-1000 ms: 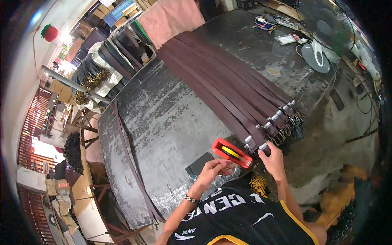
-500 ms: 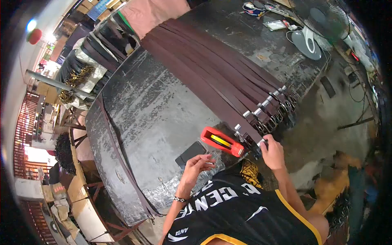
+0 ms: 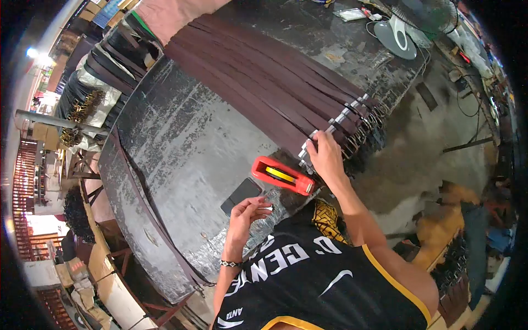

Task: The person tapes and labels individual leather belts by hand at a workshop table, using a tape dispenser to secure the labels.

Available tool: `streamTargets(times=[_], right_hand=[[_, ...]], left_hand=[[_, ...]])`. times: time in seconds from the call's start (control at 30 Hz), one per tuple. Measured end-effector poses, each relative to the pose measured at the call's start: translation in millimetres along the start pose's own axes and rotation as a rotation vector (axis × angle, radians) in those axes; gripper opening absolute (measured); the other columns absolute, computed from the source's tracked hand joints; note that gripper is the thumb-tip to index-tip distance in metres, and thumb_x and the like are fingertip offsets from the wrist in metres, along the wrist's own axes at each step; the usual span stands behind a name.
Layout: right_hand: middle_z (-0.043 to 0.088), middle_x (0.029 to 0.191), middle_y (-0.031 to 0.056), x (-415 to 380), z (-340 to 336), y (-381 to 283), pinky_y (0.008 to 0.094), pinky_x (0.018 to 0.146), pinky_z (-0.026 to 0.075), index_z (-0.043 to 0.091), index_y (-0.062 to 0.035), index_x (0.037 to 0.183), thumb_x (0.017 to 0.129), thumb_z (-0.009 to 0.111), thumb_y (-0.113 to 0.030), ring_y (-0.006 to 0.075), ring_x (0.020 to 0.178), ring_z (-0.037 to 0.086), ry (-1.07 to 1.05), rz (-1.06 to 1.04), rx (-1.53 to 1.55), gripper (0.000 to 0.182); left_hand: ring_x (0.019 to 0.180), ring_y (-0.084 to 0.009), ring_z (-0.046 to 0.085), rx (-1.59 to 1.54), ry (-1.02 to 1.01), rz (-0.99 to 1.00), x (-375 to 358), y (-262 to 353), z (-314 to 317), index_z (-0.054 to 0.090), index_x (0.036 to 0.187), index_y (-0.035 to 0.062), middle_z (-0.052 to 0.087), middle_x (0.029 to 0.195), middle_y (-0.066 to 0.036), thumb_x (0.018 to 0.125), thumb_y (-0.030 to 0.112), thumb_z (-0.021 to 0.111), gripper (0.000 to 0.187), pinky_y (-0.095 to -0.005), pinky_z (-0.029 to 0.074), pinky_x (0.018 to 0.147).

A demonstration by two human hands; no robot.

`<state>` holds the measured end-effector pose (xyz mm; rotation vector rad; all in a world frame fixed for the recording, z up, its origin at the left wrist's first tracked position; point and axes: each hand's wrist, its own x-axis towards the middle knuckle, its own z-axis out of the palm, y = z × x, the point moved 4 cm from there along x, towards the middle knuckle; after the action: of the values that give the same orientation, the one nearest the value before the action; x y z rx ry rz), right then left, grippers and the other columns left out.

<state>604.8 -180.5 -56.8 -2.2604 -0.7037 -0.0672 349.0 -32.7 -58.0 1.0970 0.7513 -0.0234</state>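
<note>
My right hand (image 3: 325, 155) rests on the buckle end of the nearest brown belt (image 3: 264, 107), fingers curled over the metal hardware at the table (image 3: 192, 148) edge — it grips that end. The belt lies in a row of like belts laid side by side across the dark, worn table, their buckles hanging over the near rim. My left hand (image 3: 247, 212) is raised just off the table with fingertips pinched together; I cannot tell what, if anything, it pinches. Between my hands sits a red tape dispenser (image 3: 282, 175) with a yellow roll — a dark phone (image 3: 241, 193) lies just beside it.
</note>
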Motion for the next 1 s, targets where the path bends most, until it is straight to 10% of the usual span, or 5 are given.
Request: streamTargets(times=[0.27,0.53,1.0], right_hand=[[0.058,0.097,0.0178,-25.0,-69.0,20.6,0.0449,0.078,0.049,0.059,0.0005,0.099,0.090,0.062,-0.009,0.0367,0.092,0.060,-0.075,0.148,0.040,0.014],[0.055,0.106,0.0164,-49.4,-41.0,4.4,0.0446,0.087,0.047,0.056,-0.0004,0.120,0.078,0.076,-0.019,0.0357,0.101,0.054,-0.122,-0.107,-0.221,0.050],[0.056,0.102,0.0161,-41.5,-45.8,-45.9,0.0446,0.083,0.046,0.059,-0.0006,0.110,0.081,0.072,-0.014,0.0350,0.097,0.055,0.017,-0.180,-0.221,0.034]], left_hand=[[0.092,-0.0230,0.070,0.090,0.167,0.006,-11.7,-27.0,-41.4,0.061,0.118,-0.0024,0.070,0.106,-0.015,0.100,0.024,0.053,0.033,-0.0315,0.054,0.079],[0.089,-0.0233,0.071,0.259,0.285,-0.086,-14.8,-52.0,-83.5,0.061,0.119,-0.0036,0.071,0.104,-0.015,0.098,0.019,0.053,0.032,-0.0306,0.054,0.074],[0.081,-0.0185,0.069,0.346,0.327,-0.108,-57.4,-107.5,-122.3,0.063,0.111,-0.0056,0.071,0.098,-0.013,0.095,0.017,0.054,0.029,-0.0297,0.053,0.066]])
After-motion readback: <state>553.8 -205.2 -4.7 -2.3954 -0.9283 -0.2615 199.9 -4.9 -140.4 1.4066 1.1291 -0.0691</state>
